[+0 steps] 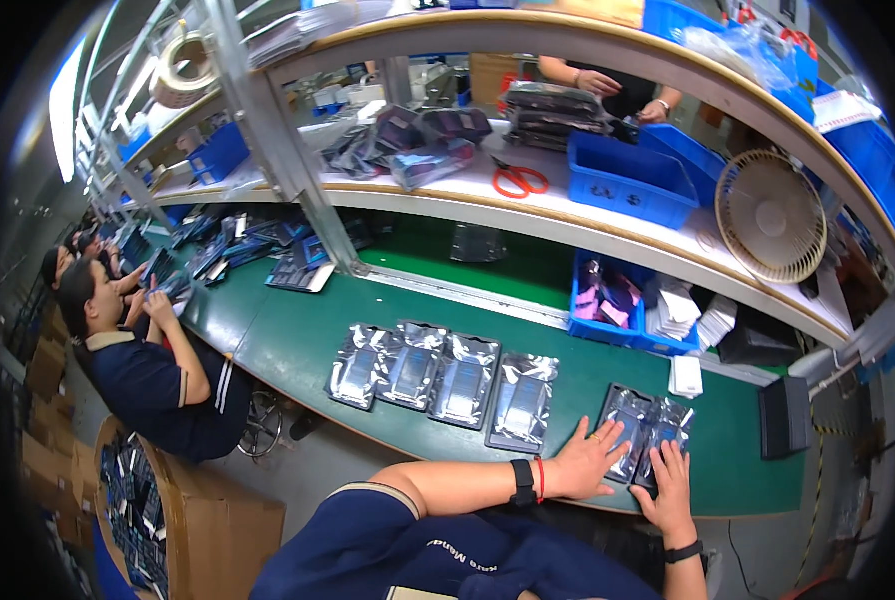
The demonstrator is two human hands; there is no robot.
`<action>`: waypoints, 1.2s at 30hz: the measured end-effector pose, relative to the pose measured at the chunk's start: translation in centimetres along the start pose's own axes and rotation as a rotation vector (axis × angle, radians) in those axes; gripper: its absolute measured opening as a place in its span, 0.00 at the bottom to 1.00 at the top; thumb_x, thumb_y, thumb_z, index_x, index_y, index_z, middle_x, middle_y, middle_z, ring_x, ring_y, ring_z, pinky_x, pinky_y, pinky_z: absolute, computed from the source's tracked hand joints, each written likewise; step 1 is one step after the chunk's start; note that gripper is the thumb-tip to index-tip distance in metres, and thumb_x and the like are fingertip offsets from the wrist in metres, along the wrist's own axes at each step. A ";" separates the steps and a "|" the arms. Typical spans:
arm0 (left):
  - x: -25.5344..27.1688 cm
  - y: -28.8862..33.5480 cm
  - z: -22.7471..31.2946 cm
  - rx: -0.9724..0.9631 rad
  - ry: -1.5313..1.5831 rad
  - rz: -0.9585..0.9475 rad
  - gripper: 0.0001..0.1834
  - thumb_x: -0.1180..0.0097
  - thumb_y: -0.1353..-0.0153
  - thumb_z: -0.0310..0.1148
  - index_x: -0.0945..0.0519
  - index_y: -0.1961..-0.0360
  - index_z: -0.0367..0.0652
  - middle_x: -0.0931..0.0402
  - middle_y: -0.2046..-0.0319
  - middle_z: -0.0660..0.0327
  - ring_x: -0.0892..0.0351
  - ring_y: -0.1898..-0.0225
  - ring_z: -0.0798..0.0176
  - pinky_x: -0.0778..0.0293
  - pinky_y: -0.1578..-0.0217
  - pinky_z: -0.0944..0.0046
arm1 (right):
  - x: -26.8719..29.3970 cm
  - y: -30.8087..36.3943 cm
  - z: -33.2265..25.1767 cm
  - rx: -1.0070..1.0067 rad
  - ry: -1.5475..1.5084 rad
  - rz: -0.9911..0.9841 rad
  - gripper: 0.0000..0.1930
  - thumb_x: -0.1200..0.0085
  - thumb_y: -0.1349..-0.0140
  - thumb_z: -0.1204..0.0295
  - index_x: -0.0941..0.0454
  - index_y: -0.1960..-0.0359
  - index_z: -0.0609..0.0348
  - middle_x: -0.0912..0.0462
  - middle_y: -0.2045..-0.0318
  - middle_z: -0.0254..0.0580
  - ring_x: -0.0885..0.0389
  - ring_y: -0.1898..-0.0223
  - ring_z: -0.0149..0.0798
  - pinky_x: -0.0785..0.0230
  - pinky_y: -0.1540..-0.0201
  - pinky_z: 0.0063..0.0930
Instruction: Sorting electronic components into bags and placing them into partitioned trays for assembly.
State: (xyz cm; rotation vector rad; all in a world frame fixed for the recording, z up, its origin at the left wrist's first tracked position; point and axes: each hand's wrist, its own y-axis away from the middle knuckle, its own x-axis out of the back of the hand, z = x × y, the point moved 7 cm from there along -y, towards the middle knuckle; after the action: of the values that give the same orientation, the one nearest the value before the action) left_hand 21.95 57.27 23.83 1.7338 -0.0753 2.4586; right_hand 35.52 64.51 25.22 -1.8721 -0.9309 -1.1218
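Note:
My left hand (589, 461) lies flat with its fingers spread, its fingertips on a dark flat package in shiny clear plastic (625, 408). Beside it, my right hand (670, 492) has its fingers stretched out over the lower part of a second shiny package (671, 418). Both hands are open, and they partly cover these two packages. To their left, similar plastic-wrapped packages lie in a row on the green table: one (522, 397) stands slightly apart, then another (464, 378), with more (409, 365) overlapping at the far end.
Blue bins (617, 331) with pink-and-black items and white cards (670, 308) stand behind my hands. A black box (784, 418) is at right. Above runs a shelf with red scissors (519, 181) and a fan (770, 216). A co-worker (142, 375) sits at left by a carton (202, 500).

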 end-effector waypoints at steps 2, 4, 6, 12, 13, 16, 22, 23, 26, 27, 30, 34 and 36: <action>0.1 0.6 -1.0 0.014 0.048 0.012 0.43 0.46 0.46 0.57 0.42 0.36 0.39 0.54 0.34 0.41 0.57 0.32 0.41 0.55 0.39 0.34 | -1.0 -0.4 -0.6 0.025 -0.018 -0.021 0.35 0.38 0.52 0.62 0.35 0.41 0.58 0.39 0.38 0.55 0.46 0.35 0.59 0.59 0.36 0.61; 0.6 1.9 -1.9 -0.013 0.211 0.114 0.42 0.45 0.47 0.56 0.41 0.36 0.43 0.54 0.34 0.41 0.58 0.32 0.40 0.55 0.38 0.36 | -2.0 -0.8 -1.2 0.033 -0.028 -0.062 0.35 0.38 0.52 0.64 0.35 0.42 0.59 0.41 0.38 0.56 0.48 0.35 0.60 0.60 0.36 0.62; 3.8 4.6 -4.7 0.081 0.158 0.330 0.41 0.44 0.47 0.55 0.39 0.37 0.45 0.53 0.35 0.41 0.58 0.33 0.35 0.55 0.40 0.33 | -3.1 -1.8 -2.1 0.034 -0.020 -0.105 0.36 0.38 0.53 0.65 0.37 0.40 0.59 0.42 0.37 0.57 0.49 0.34 0.60 0.61 0.36 0.61; 9.3 22.5 -20.7 1.197 -0.137 0.506 0.47 0.53 0.49 0.68 0.42 0.35 0.47 0.55 0.34 0.38 0.62 0.33 0.30 0.64 0.43 0.25 | -4.4 -5.7 -8.1 0.241 0.063 -0.153 0.32 0.47 0.43 0.63 0.40 0.38 0.61 0.39 0.39 0.59 0.44 0.38 0.63 0.51 0.39 0.59; 9.4 25.0 -22.7 1.331 -0.126 0.470 0.49 0.55 0.50 0.71 0.43 0.34 0.50 0.57 0.34 0.38 0.64 0.33 0.31 0.66 0.42 0.26 | -4.7 -6.2 -8.9 0.249 0.062 -0.160 0.31 0.47 0.43 0.64 0.40 0.38 0.61 0.38 0.40 0.59 0.43 0.38 0.63 0.51 0.39 0.59; 8.6 30.0 -27.5 1.421 0.088 0.419 0.51 0.55 0.55 0.75 0.45 0.33 0.60 0.59 0.33 0.39 0.67 0.32 0.33 0.71 0.41 0.27 | -6.7 -8.4 -11.9 0.291 0.039 -0.164 0.31 0.47 0.43 0.64 0.39 0.39 0.62 0.37 0.41 0.60 0.42 0.39 0.64 0.52 0.39 0.59; 10.6 38.8 -35.3 1.447 0.093 0.415 0.54 0.52 0.60 0.76 0.44 0.33 0.60 0.58 0.33 0.41 0.64 0.32 0.35 0.71 0.41 0.26 | -12.5 -13.9 -20.6 0.308 -0.009 -0.266 0.34 0.40 0.51 0.67 0.36 0.42 0.64 0.44 0.39 0.63 0.46 0.38 0.64 0.56 0.37 0.61; 11.2 40.6 -36.7 1.449 0.098 0.422 0.54 0.50 0.61 0.76 0.43 0.34 0.59 0.57 0.33 0.41 0.64 0.32 0.35 0.70 0.41 0.26 | -13.0 -15.0 -22.7 0.355 0.000 -0.260 0.32 0.41 0.49 0.66 0.36 0.43 0.67 0.42 0.41 0.66 0.44 0.40 0.65 0.52 0.39 0.61; 12.9 45.2 -41.5 1.443 0.083 0.399 0.54 0.48 0.61 0.75 0.41 0.34 0.59 0.56 0.33 0.43 0.63 0.31 0.38 0.69 0.40 0.29 | -16.1 -18.3 -27.4 0.402 0.021 -0.267 0.33 0.42 0.48 0.60 0.36 0.44 0.69 0.38 0.41 0.62 0.42 0.38 0.60 0.50 0.40 0.61; 13.4 46.9 -43.0 1.458 0.103 0.397 0.53 0.47 0.61 0.74 0.40 0.35 0.58 0.56 0.33 0.43 0.63 0.31 0.40 0.69 0.39 0.30 | -16.9 -19.3 -29.1 0.422 0.020 -0.268 0.33 0.43 0.47 0.59 0.36 0.44 0.70 0.37 0.41 0.61 0.41 0.38 0.60 0.47 0.40 0.60; 15.1 52.2 -46.5 1.459 0.070 0.486 0.52 0.43 0.61 0.71 0.39 0.35 0.56 0.55 0.33 0.43 0.64 0.30 0.43 0.69 0.38 0.32 | -18.8 -21.8 -34.3 0.480 0.054 -0.242 0.32 0.44 0.46 0.58 0.35 0.45 0.69 0.34 0.43 0.59 0.37 0.40 0.56 0.40 0.42 0.52; 18.6 53.4 -46.9 1.395 -0.102 0.852 0.40 0.40 0.52 0.56 0.34 0.40 0.47 0.45 0.38 0.43 0.52 0.34 0.43 0.54 0.39 0.38 | -21.3 -24.8 -39.2 0.478 -0.012 -0.316 0.32 0.43 0.47 0.57 0.34 0.45 0.67 0.36 0.43 0.62 0.40 0.39 0.59 0.38 0.43 0.47; 19.7 51.8 -44.9 1.184 -0.266 1.013 0.32 0.37 0.50 0.46 0.29 0.46 0.40 0.36 0.45 0.42 0.38 0.42 0.42 0.40 0.43 0.50 | -20.7 -25.1 -40.5 0.514 -0.158 -0.247 0.32 0.42 0.47 0.57 0.33 0.45 0.65 0.37 0.43 0.63 0.41 0.38 0.60 0.38 0.42 0.46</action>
State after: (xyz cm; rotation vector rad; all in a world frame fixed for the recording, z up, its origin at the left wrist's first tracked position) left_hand -33.61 12.77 29.05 3.0674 0.8559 3.1998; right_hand -8.31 36.58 25.62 -1.4620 -1.4197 -0.7765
